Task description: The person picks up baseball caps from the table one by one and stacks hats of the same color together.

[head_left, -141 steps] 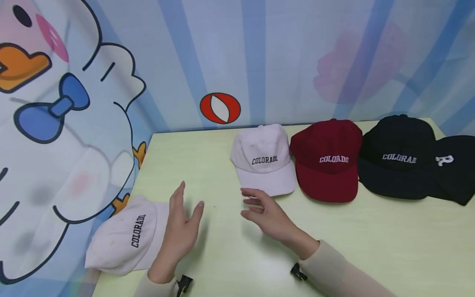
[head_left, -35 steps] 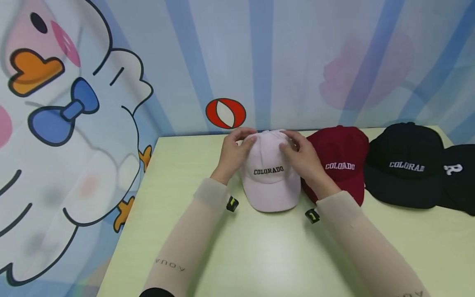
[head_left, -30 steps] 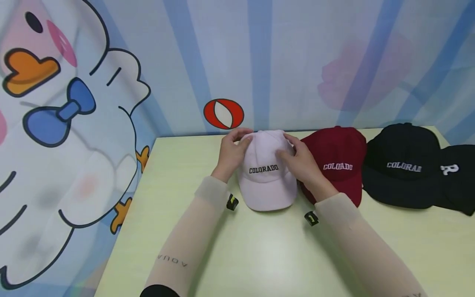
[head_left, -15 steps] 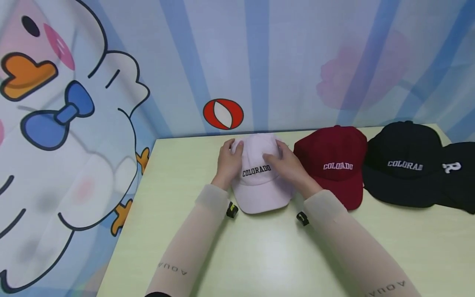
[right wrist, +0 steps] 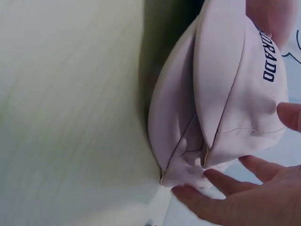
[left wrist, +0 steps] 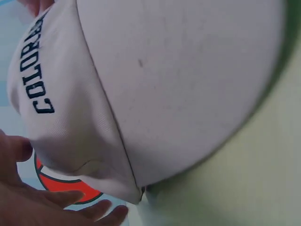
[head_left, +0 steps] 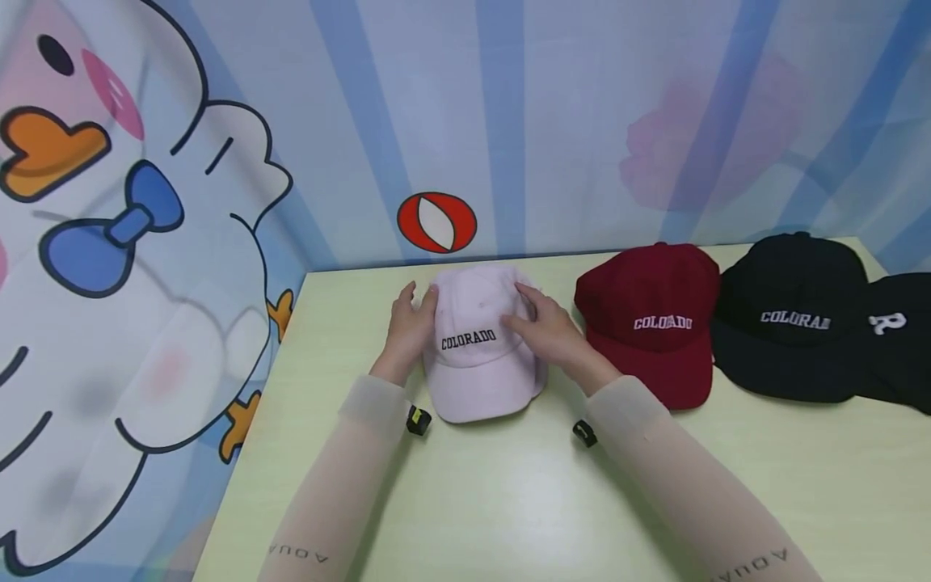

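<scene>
Two pale pinkish-white caps lie stacked; the upper white cap (head_left: 473, 384) carries dark COLORADO lettering. In the right wrist view the brim of the lower white cap (right wrist: 170, 110) sticks out beneath it, slightly offset. My left hand (head_left: 409, 330) is at the left of the crown, thumb tip against the fabric and fingers spread out beside it. On the opposite side my right hand (head_left: 556, 331) holds the crown, its thumb over the front and its fingers along the side and back. In the left wrist view the left fingers (left wrist: 96, 209) extend close below the cap's edge.
To the right on the pale green table (head_left: 494, 501) stand a dark red COLORADO cap (head_left: 647, 287), a black COLORADO cap (head_left: 789, 275) and a black cap with an R (head_left: 902, 356). A patterned cloth backdrop (head_left: 567, 121) rises behind the table.
Earlier one white cap lay at the left; it now sits on the other. Over the last second the stack has shifted left, away from the red cap. The left hand's fingers have spread off it.
</scene>
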Demonstrator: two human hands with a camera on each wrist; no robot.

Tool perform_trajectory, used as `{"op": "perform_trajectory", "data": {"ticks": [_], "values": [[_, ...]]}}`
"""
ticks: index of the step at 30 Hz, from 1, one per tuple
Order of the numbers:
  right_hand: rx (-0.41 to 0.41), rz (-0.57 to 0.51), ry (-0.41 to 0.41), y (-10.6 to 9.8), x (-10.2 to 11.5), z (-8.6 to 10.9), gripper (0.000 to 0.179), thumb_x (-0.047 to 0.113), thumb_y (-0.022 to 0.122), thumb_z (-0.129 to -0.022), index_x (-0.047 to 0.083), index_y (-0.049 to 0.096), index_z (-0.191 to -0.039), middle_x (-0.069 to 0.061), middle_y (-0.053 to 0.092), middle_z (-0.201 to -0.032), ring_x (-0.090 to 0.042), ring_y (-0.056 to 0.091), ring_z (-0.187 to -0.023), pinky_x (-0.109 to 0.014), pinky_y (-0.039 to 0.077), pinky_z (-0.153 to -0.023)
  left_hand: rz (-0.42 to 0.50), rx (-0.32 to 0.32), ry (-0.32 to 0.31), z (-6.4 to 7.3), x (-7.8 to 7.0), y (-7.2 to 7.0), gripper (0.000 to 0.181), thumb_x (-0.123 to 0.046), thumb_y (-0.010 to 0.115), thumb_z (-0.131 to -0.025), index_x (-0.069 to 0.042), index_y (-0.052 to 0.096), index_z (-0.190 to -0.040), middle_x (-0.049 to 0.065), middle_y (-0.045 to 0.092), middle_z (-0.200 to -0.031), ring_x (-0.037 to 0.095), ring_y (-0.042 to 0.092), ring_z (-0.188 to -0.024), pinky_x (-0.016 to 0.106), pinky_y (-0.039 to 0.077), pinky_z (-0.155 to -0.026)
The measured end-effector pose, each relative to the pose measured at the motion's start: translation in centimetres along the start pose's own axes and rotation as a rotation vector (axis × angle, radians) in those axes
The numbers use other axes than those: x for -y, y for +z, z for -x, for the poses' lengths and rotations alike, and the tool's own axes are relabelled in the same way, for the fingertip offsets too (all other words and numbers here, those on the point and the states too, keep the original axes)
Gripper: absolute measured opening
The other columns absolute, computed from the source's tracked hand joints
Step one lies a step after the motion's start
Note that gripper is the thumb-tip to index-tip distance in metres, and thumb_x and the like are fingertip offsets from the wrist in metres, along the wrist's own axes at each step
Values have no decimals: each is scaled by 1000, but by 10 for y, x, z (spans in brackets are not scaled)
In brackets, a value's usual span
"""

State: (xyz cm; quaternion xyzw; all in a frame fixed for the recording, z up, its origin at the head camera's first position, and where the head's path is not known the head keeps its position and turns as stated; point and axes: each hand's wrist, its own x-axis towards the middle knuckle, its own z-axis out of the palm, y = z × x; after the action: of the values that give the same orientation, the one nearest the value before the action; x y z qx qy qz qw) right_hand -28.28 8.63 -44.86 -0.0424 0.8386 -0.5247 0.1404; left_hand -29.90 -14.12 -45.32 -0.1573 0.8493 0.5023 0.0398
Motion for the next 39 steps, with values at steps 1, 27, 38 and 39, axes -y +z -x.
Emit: {"op": "perform_trajectory", "data": {"ticks": [1, 27, 38, 39], "values": [[-10, 3, 1, 0, 0, 1, 75, 37, 59, -101, 19, 27, -166, -11, 24, -172, -30, 18, -161, -50, 20, -130, -3, 16, -13, 3, 1, -2, 76, -58, 38, -107, -17, 17, -167, 15, 20, -172, 36, 20, -160, 55, 21, -128], [52, -104, -51, 19, -13, 3, 77, 39, 60, -103, 13, 22, -166, -12, 26, -171, -28, 18, -160, -51, 18, -130, 53, 155, 92, 17, 15, 7, 89, -59, 50, -104, -19, 3, -168, 10, 17, -174, 28, 21, -160, 51, 18, -130], [61, 50, -139, 28, -20, 7, 69, 37, 58, -105, 8, 30, -161, -19, 42, -160, -35, 31, -154, -55, 29, -125, 8, 214, 55, 16, 17, 5, 91, -63, 44, -104, -19, -2, -168, 8, 6, -176, 30, 7, -162, 55, 12, -130], [57, 57, -139, 28, -19, 7, 69, 37, 57, -105, 7, 30, -161, -19, 41, -161, -35, 29, -154, -55, 28, -125, 1, 217, 52, 16, 17, 4, 91, -64, 44, -104, -18, -2, -168, 8, 5, -176, 31, 7, -162, 55, 11, -130]]}}
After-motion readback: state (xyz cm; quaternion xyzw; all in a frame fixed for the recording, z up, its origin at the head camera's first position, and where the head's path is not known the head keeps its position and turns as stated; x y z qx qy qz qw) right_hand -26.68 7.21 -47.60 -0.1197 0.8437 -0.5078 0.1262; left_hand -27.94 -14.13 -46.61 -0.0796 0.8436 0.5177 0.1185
